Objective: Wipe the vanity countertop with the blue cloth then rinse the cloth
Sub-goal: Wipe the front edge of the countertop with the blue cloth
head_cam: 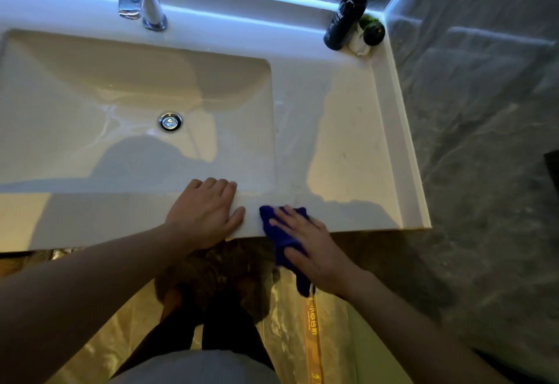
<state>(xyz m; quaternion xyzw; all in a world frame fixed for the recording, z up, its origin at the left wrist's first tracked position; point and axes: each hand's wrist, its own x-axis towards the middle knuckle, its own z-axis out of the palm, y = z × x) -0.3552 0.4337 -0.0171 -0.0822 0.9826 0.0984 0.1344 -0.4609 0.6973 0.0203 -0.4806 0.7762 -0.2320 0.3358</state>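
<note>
The crumpled deep-blue cloth (279, 232) lies at the front lip of the white glossy vanity counter (348, 141), just right of centre in the lower half of the frame. Its long axis runs from the counter edge down toward the floor, with a tail hanging off below the rim. The right hand (305, 247) sits directly on top of it, fingers spread and flat, pressing the cloth rather than gripping it. The left hand (208, 211) rests open, palm down, on the bare counter just beside the cloth, at the front corner of the rectangular white basin (106, 96), holding nothing. The unwiped stretch appears to lie up-frame and right of the cloth, toward the black pump bottle (344, 18) in the upper right corner, so the right hand is the nearer one.
</note>
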